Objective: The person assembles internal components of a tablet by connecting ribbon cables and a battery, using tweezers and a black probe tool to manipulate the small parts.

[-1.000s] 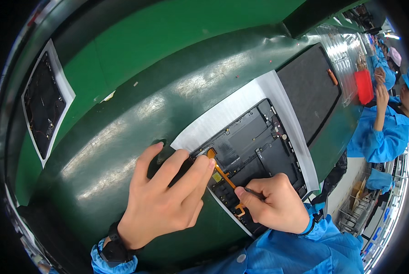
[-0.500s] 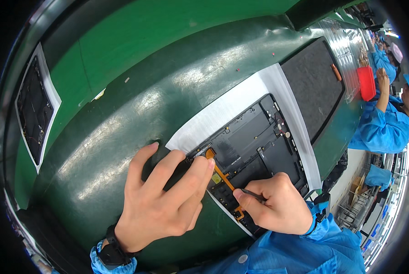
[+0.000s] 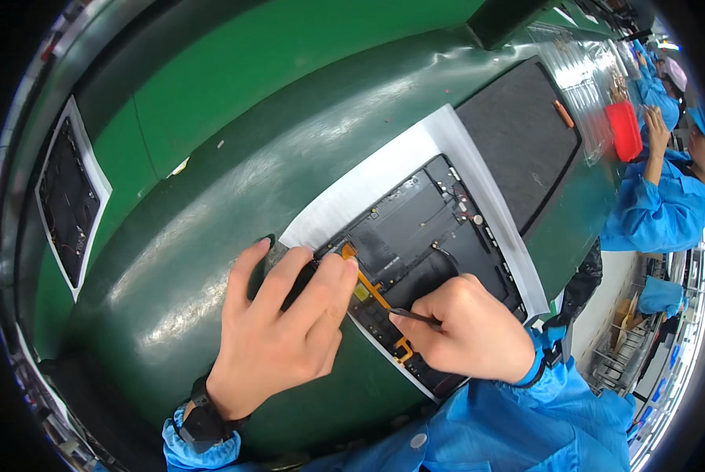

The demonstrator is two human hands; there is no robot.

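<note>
While green table (image 3: 211, 236) bears the lot, 1 wht. sheet (image 3: 384, 173) lies nr. its near edge; on sheet, 1 blk. device housing (image 3: 399, 212); L hand (image 3: 277, 330), fingers spread, one tip nr. housing's L corner; R hand (image 3: 474, 330), pinching; 1 orange flex cable (image 3: 374, 291), along housing's L edge; 1 dk. slim tool (image 3: 417, 317), in R hand's pinch, tip at cable.

The right bare hand (image 3: 474, 334) has shifted slightly away from the near edge of the black rectangular shell (image 3: 415, 200), uncovering more of the thin orange ribbon cable (image 3: 375, 290) there. The slim dark tool (image 3: 417, 316) shows farther past the thumb.
</note>
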